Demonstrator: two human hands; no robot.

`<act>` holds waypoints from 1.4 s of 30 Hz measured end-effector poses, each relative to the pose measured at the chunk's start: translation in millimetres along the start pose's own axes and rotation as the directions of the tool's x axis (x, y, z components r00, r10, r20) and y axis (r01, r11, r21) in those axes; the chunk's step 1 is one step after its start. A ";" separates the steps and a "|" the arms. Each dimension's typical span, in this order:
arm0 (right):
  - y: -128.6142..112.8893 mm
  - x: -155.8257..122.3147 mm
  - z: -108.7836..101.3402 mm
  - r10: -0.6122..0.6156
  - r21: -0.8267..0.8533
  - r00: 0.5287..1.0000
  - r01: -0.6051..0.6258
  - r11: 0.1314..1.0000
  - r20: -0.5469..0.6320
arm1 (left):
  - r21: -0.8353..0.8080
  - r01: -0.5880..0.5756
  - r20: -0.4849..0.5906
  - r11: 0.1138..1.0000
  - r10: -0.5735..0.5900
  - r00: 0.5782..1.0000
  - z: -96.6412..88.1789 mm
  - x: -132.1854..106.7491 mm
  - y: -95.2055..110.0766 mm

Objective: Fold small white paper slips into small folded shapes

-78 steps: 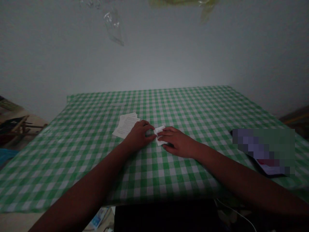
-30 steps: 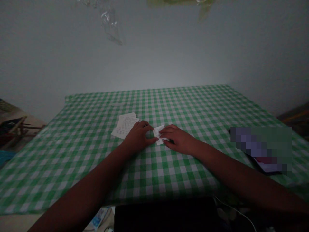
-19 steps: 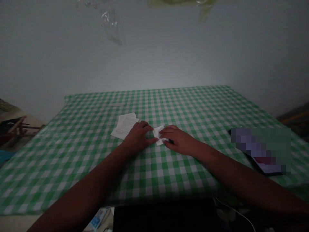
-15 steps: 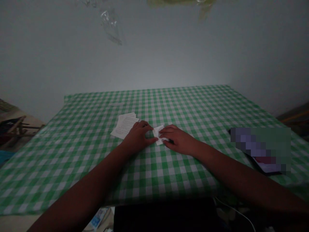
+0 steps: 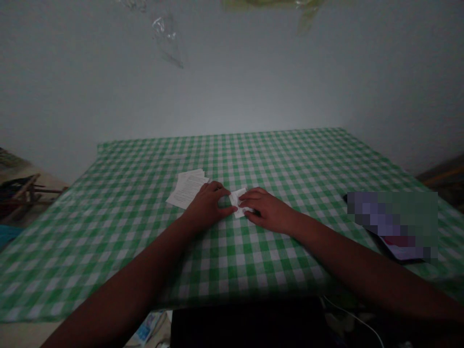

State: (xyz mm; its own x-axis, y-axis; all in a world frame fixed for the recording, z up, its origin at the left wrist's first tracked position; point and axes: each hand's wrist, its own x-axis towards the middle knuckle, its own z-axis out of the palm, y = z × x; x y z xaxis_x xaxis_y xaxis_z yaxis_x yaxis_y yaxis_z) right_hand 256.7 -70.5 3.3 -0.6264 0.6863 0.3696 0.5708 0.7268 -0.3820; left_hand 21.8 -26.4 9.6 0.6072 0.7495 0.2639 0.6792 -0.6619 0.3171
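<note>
A small folded white paper lies on the green-and-white checked tablecloth in the middle of the table. My left hand pinches its left edge between thumb and fingers. My right hand presses down on its right side with curled fingers, hiding part of it. A loose stack of printed white sheets lies just beyond my left hand, fanned a little.
A dark flat object, partly blurred out, rests near the table's right edge. A plain wall stands behind the table. Wooden furniture shows at far left. A white cable hangs below the front edge.
Both hands have stayed on the small paper. My right hand's fingers have slid slightly up along it; the paper sits a touch flatter than 2.6 s ago.
</note>
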 end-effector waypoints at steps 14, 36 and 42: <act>-0.6 -0.3 -0.3 -0.001 0.003 1.000 0.001 1.000 0.001 | -0.003 0.014 0.009 1.000 -0.014 1.000 -1.6 1.5 1.7; 1.7 -0.2 0.2 -0.003 0.012 1.000 0.003 1.000 -0.001 | 0.028 0.013 0.061 1.000 -0.014 0.998 -4.6 -2.1 4.6; -0.4 0.3 -0.7 0.018 0.027 1.000 -0.018 0.999 0.007 | 0.032 0.013 0.067 0.999 -0.015 0.998 -5.4 -2.8 6.3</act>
State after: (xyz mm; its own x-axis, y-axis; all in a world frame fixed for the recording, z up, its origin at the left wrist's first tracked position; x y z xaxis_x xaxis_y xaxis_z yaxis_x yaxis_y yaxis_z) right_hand 256.6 -70.5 4.2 -0.6202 0.6987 0.3566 0.5673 0.7135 -0.4113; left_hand 22.1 -32.6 15.8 0.6231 0.7568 0.1973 0.6999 -0.6522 0.2910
